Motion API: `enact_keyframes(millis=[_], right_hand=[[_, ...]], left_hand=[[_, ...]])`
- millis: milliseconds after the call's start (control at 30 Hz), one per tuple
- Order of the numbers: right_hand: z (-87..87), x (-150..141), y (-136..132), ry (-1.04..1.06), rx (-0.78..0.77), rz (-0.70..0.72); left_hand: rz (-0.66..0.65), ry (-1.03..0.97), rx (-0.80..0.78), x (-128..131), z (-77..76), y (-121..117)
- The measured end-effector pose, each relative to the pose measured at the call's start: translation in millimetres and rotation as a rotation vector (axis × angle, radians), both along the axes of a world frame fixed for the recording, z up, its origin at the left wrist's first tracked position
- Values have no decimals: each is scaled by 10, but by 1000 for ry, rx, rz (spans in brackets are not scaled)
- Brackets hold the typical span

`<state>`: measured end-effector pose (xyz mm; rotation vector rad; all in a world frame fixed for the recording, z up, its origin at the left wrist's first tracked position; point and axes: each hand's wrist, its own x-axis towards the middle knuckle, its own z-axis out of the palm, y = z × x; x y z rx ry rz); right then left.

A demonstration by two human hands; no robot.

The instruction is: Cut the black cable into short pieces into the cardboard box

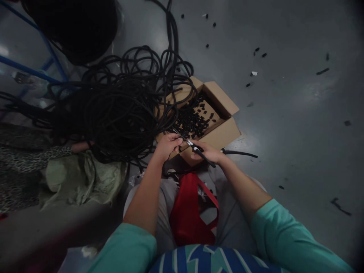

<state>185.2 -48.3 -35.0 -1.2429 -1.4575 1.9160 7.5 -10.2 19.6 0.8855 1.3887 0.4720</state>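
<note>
My left hand (167,146) is closed in a pinch on the end of a thin black tube (176,132) that runs off toward a big tangled coil of black tubing (119,102) on the floor. My right hand (209,152) is wrapped round a black-handled cutting tool (199,151), its tip beside the left fingers. Both hands hover over the near edge of an open cardboard box (224,132) that holds several short black cut pieces (193,119).
Short black offcuts (257,51) lie scattered over the grey floor to the right. A red strap or bag (189,212) rests on my lap. Crumpled green cloth (82,178) lies at left, with a blue metal frame (51,53) and a dark round object behind the coil.
</note>
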Motion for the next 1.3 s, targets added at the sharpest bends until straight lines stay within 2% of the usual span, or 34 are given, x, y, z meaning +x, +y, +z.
enact_keyframes(millis=[433, 733, 933, 1133, 1300], right_hand=[[110, -70, -4, -44, 84, -70], [120, -70, -6, 49, -8, -64], [63, -47, 7, 202, -195, -14], [60, -30, 49, 192, -156, -31], [50, -74, 21, 164, -128, -61]], left_hand=[[-59, -42, -1, -85, 37, 46], [-25, 112, 86, -46, 55, 45], [-63, 287, 143, -49, 51, 46], [-197, 315, 204, -74, 58, 40], [-169, 271, 192, -82, 74, 48]])
